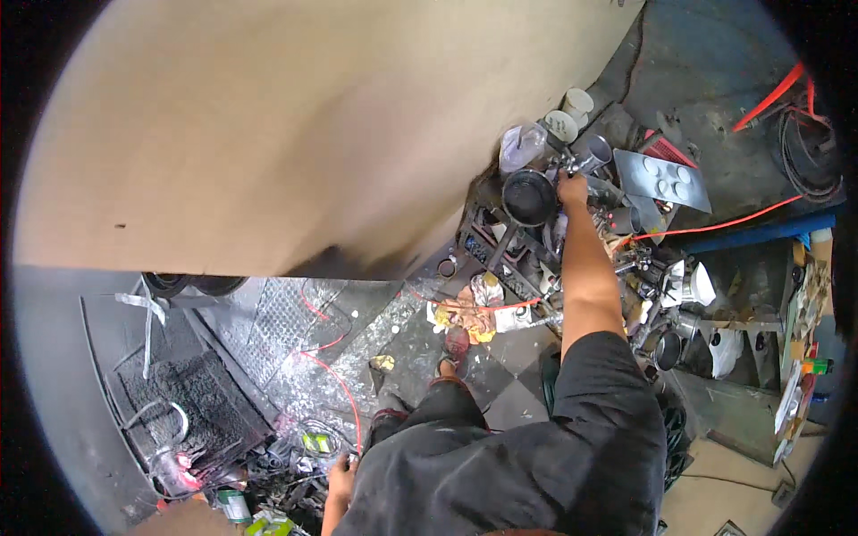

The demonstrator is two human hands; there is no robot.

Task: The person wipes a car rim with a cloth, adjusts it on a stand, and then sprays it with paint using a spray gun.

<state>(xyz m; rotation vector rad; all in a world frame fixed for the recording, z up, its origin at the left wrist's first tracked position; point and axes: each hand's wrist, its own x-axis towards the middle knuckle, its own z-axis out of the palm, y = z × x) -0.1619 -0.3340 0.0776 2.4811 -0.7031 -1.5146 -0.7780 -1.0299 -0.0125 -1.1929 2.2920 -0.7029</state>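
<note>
My right arm reaches far out over a cluttered bench. At its end, my right hand is closed on what looks like a metal spray gun, whose handle the fingers hide. A silvery metal cup is just right of the spray gun, and a dark round pot stands left of the hand. Low down by my side, my left hand has its fingers curled. An orange-red hose runs down to this hand, but what the fingers hold is too small to make out.
A large beige panel fills the upper left. Crumpled stained rags lie on the paint-spattered floor. White tubs and a metal plate with white discs stand beyond the bench clutter. A shelf is at right.
</note>
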